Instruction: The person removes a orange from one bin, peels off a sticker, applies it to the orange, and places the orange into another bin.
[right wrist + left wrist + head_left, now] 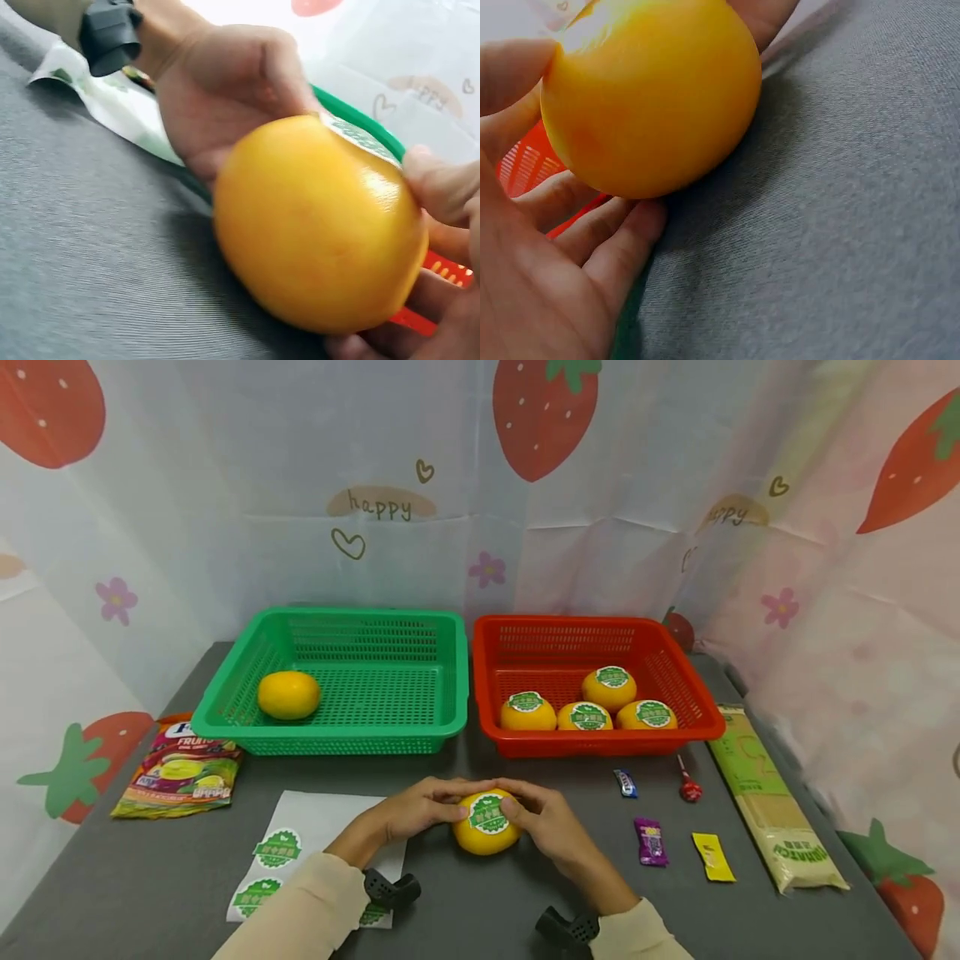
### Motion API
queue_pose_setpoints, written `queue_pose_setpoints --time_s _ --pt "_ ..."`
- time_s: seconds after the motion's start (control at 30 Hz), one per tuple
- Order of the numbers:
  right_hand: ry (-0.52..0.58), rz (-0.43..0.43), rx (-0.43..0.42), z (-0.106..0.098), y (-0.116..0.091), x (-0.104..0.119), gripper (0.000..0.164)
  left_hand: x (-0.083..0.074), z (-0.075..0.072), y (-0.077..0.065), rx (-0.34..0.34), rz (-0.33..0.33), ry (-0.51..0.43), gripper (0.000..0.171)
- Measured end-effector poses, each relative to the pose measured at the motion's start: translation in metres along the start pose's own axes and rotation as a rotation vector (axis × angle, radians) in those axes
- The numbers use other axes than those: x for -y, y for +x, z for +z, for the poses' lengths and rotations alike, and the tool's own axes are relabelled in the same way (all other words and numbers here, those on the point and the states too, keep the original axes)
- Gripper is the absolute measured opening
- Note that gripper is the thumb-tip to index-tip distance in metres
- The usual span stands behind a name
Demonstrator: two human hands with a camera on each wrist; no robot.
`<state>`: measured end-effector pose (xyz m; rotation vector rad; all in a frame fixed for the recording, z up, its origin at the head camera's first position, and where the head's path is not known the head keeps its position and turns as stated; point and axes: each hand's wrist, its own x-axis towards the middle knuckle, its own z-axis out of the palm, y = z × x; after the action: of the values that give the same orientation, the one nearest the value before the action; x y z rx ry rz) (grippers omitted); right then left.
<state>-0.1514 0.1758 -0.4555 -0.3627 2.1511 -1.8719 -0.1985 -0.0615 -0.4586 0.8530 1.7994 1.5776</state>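
Observation:
An orange [475,841] with a green-and-white round sticker [489,814] on top is held between both hands, low over the grey table. My left hand [411,810] grips its left side, thumb at the sticker's edge. From the right, my right hand [551,827] curls round the fruit, its thumb on the sticker's other edge. In the left wrist view the bare side of the orange [652,97] shows, with fingers beneath it. The right wrist view has the sticker [364,139] at the top of the fruit, between the two thumbs.
Beside my left forearm lies a white sticker sheet [322,810]. A green basket [352,745] holds one plain orange [288,695]; a red basket [600,745] holds several stickered ones. A snack bag [180,772] lies left; small candies [651,842], a lollipop [690,789] and a noodle pack [772,802] lie right.

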Motion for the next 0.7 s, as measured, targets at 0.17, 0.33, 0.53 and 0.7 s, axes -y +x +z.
queue_pose_setpoints --time_s 0.17,0.33,0.53,0.7 --pt "-0.131 -0.042 0.114 -0.032 -0.002 0.015 0.042 -0.004 0.004 0.006 -0.044 -0.039 -0.053 0.049" --pt "-0.218 -0.173 -0.042 -0.084 -0.012 0.061 0.036 -0.01 0.011 0.01 -0.126 -0.077 0.036 0.052" --pt "-0.515 -0.247 -0.354 -0.152 -0.017 0.098 0.037 -0.017 0.015 0.011 -0.161 -0.091 0.297 0.054" --pt "-0.753 -0.104 -0.379 -0.197 -0.02 0.091 0.053 -0.021 0.017 0.017 -0.158 -0.116 0.46 0.07"
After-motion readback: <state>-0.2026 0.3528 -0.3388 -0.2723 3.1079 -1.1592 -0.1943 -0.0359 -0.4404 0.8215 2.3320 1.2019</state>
